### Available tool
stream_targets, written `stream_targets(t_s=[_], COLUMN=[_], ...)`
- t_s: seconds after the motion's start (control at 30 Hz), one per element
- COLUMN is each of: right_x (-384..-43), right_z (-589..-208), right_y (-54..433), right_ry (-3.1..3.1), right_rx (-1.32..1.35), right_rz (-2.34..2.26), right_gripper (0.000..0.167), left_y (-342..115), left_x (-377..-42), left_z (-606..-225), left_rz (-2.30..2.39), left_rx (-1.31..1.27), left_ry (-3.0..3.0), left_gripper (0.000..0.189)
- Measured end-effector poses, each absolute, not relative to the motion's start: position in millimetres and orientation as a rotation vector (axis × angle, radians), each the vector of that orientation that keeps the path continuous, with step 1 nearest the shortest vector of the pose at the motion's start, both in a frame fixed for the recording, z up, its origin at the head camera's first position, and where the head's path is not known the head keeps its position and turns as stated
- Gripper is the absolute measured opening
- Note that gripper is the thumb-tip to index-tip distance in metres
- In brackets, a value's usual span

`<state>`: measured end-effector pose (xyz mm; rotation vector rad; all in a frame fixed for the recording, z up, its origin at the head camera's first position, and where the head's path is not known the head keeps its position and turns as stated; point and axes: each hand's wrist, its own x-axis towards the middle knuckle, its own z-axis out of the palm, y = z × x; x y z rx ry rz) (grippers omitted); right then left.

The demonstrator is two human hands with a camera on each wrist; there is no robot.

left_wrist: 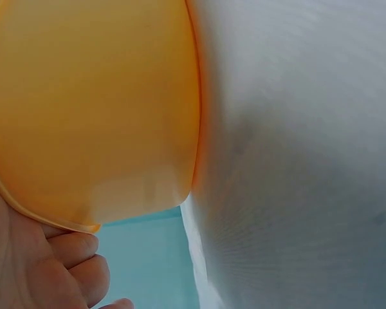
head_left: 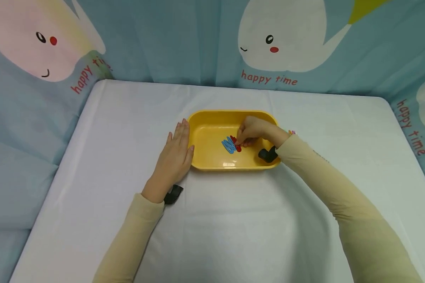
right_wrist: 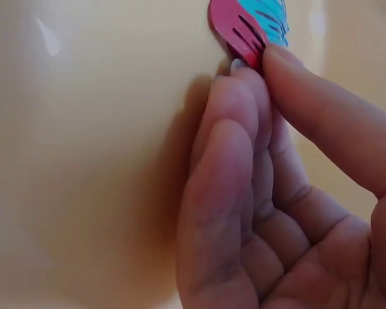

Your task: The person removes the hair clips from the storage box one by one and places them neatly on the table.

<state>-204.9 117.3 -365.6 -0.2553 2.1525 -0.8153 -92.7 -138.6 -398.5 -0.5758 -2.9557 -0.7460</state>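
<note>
A yellow tray (head_left: 209,157) stands on a white-covered table. Fingers straight, my left hand (head_left: 173,157) presses along the tray's left rim; in the left wrist view its fingers touch the tray's outer wall (left_wrist: 96,116). My right hand (head_left: 255,129) reaches inside the tray, thumb and fingertips pinching a red hair clip (right_wrist: 238,29). Directly beside the red lie several blue hair clips (head_left: 228,145), slanted in a tight row on the tray floor. The fingers partly cover the red, so I cannot tell how many red clips there are.
Small pink and orange things (head_left: 292,132) show just outside the tray's right end, partly hidden by the right wrist. Black wrist cameras (head_left: 268,154) sit under both wrists. A blue curtain with printed whales (head_left: 287,39) hangs behind the table's far edge.
</note>
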Motion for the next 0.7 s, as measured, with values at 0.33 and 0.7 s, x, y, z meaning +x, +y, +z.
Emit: stream_targets(t_s=[0.33, 0.7], right_x=[-208, -212], right_z=[-368, -372], right_y=[125, 131], right_ry=[2.092, 2.054], right_rx=[-0.273, -0.219], right_rz=[-0.895, -0.98], right_gripper=[0.012, 0.013], left_y=[-141, -140], left_x=[-92, -93], left_z=[-398, -399], left_rz=[-0.744, -0.762], left_rx=[-0.567, -0.577], left_ry=[-2.957, -2.95], left_gripper=[0.06, 0.059])
